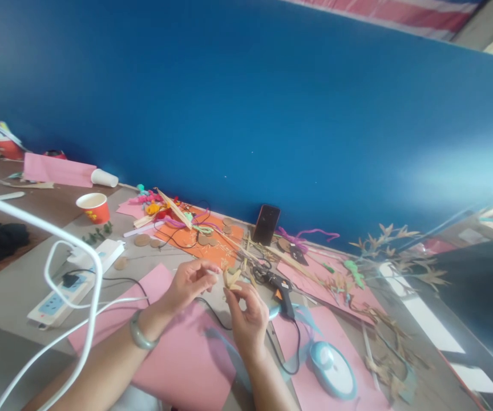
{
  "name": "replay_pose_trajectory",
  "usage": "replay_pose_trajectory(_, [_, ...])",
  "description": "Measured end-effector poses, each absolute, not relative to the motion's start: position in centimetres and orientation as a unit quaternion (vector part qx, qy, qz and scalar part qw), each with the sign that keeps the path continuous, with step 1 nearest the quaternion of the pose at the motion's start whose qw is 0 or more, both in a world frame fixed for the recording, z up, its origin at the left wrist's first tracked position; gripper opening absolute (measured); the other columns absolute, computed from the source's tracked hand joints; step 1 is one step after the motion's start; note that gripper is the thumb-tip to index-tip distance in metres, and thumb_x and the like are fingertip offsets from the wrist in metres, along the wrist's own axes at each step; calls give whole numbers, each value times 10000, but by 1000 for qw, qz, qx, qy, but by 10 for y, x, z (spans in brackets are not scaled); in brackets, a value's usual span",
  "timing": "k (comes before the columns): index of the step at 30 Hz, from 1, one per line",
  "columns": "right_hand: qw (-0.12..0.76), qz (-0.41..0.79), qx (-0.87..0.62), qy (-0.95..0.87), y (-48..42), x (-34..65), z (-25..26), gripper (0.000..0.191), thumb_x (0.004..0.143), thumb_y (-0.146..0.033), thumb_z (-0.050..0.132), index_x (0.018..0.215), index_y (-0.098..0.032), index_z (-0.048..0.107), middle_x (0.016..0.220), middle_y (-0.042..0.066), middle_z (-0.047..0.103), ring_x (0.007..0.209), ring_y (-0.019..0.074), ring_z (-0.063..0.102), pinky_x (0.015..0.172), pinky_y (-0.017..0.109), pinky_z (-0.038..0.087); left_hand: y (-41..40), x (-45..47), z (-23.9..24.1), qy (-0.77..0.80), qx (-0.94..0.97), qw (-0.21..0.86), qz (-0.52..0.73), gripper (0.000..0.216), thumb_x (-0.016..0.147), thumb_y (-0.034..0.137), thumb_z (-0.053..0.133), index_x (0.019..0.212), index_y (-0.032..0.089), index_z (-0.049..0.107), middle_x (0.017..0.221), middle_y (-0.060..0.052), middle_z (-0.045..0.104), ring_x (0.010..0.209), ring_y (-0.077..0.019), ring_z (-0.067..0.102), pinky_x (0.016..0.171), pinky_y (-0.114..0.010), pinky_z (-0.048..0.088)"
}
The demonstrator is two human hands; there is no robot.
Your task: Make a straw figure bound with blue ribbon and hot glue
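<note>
In the middle of the head view my right hand pinches a pale yellow dried leaf cluster between thumb and fingers. Just left of it is my left hand, thumb and fingertips pressed together; whatever they may hold is too small to make out. A grey-green bangle circles the left wrist. A small gap separates the left fingertips from the leaves. Beneath both hands lie pink paper sheets. Close to the right hand, a black glue gun with an orange trigger rests on its side, its cord running forward.
A white power strip and looping white cable occupy the left side. Behind stand an orange paper cup and a phone. Craft scraps cover orange paper. Blue ribbon spool and dried branches are at right.
</note>
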State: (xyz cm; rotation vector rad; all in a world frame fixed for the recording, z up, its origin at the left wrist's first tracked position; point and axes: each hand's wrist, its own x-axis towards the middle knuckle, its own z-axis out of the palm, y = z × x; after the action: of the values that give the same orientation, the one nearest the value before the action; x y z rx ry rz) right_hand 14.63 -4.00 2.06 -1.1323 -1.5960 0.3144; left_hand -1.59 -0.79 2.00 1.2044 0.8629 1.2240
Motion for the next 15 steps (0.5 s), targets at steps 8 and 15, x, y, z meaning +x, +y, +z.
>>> replay_pose_trajectory(8, [527, 113, -430, -724, -35, 148, 11, 85, 846, -167, 583, 783, -211, 618, 783, 56, 689, 680, 171, 655, 640, 304, 534, -10, -17, 28, 356, 507, 562, 548, 249, 709, 342, 735, 814, 126, 668, 716, -55, 676, 597, -110, 561, 572, -228, 480])
replay_pose_trajectory(15, [519, 98, -430, -732, -35, 147, 11, 108, 826, -120, 597, 874, -216, 606, 820, 55, 686, 744, 180, 662, 673, 313, 541, -7, -20, 35, 367, 501, 545, 563, 213, 701, 323, 744, 748, 128, 670, 667, -37, 664, 575, -110, 571, 568, -230, 493])
